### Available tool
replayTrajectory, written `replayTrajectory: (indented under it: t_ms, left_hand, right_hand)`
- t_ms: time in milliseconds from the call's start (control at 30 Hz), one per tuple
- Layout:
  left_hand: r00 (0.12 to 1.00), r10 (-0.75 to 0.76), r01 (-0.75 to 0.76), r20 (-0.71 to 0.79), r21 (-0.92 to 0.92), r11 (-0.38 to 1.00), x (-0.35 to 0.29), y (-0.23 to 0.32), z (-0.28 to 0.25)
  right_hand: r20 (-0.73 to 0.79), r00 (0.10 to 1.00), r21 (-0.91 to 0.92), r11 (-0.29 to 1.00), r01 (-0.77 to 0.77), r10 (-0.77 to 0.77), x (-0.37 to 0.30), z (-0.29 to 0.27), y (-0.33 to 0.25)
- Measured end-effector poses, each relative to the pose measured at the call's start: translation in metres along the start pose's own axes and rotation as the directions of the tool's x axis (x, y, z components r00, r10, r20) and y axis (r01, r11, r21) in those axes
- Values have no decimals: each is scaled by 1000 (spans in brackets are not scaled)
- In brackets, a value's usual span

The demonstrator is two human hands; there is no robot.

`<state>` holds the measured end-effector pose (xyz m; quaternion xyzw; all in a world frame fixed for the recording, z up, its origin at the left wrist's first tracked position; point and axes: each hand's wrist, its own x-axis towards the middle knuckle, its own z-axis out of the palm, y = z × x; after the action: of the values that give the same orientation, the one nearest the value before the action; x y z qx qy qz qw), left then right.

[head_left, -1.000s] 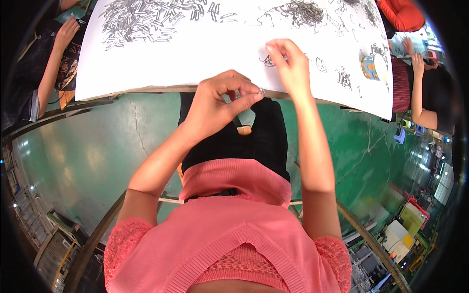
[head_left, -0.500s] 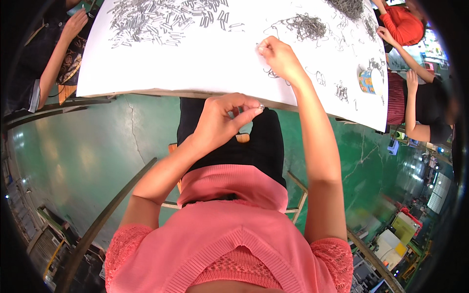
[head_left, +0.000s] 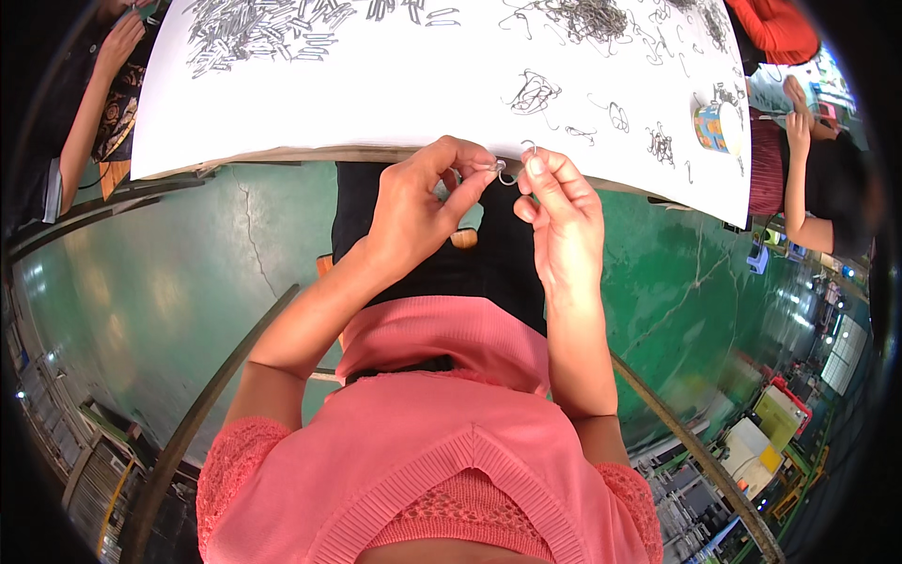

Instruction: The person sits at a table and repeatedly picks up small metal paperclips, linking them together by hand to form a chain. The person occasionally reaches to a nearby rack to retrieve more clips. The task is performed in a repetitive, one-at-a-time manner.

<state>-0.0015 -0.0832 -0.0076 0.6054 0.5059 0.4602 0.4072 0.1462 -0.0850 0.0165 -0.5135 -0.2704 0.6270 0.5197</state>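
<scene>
In front of me, by the table's near edge, both hands are raised close together. My left hand (head_left: pixel 420 202) pinches a small shiny metal piece (head_left: pixel 499 165) between thumb and fingertips; its exact kind is too small to tell. My right hand (head_left: pixel 566 211) has thumb and forefinger closed on a thin curved wire hook (head_left: pixel 529 145), whose upper bend sticks out past the fingertips. Between the two hands a wire curve (head_left: pixel 508 179) reaches the metal piece and seems to touch it. Most of the hook's middle is hidden by my fingers.
On the white-covered table (head_left: pixel 395 103) lie a heap of grey metal clips (head_left: pixel 258 33) at far left, a pile of dark wire hooks (head_left: pixel 592 19) and a smaller hook cluster (head_left: pixel 534 93). A patterned paper cup (head_left: pixel 714 129) stands right. Other people sit at both sides.
My right hand has come back from the hooks on the table to my left hand, now with a wire hook in it. My left hand keeps its pinch on the metal piece, slightly higher in view.
</scene>
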Motion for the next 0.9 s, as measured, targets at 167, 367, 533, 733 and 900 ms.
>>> replayTrajectory:
  t_ms: [167, 367, 533, 733, 900]
  left_hand:
    - [996, 93, -93, -12, 19, 995, -1, -5, 3]
    - [938, 331, -288, -99, 305, 908, 50, -50, -12]
    - [870, 492, -365, 9, 683, 633, 132, -97, -19]
    - [885, 373, -373, 278, 903, 212, 158, -102, -14]
    - [950, 266, -276, 164, 840, 468, 161, -88, -14]
  right_hand:
    - [-81, 988, 2, 991, 134, -133, -2, 12, 8]
    - [6, 894, -227, 870, 438, -449, -4, 7, 19]
    - [46, 872, -254, 839, 481, -486, -9, 6, 19]
    - [82, 823, -308, 771, 558, -563, -12, 4, 24]
    - [85, 819, -341, 756, 559, -568, -9, 1, 29]
